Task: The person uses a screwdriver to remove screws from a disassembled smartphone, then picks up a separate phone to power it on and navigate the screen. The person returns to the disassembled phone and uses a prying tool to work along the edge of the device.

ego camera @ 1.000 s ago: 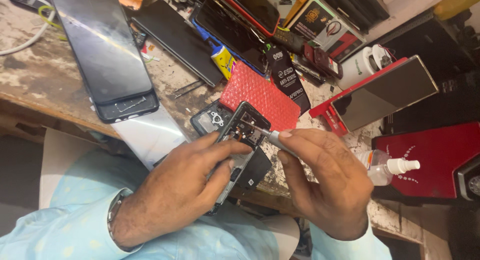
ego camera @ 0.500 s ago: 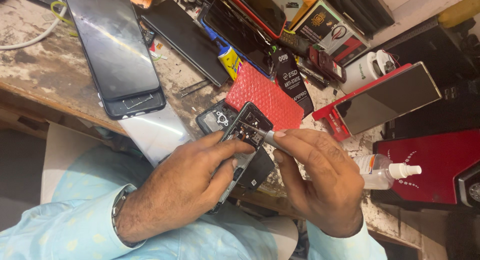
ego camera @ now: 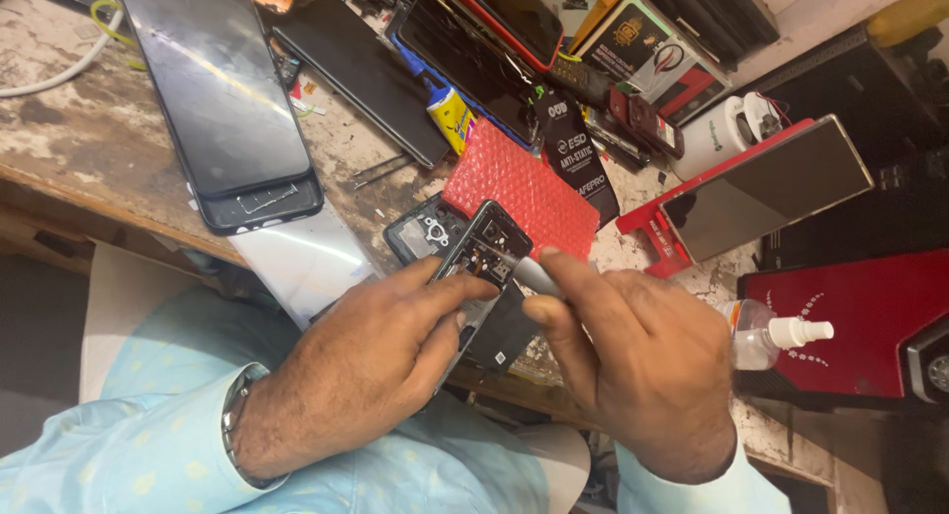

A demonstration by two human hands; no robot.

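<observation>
Both hands meet at an opened phone [ego camera: 491, 277] just in front of the red bubble pouch [ego camera: 521, 190]. The left hand [ego camera: 371, 361] clasps the phone's body, fingers closed round it, while the right hand [ego camera: 633, 361] pinches a slim grey tool [ego camera: 535, 275] whose tip touches the phone's upper part.

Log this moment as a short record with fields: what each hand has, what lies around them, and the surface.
left hand: grips an opened phone, its back off and its insides showing
right hand: pinches a slim grey tool, its tip at the opened phone
behind the hands: red bubble-wrap pouch, loose phone frame
right side: clear pump bottle, red-edged phone
left side: large dark phone, face up
surface: worn workbench
</observation>
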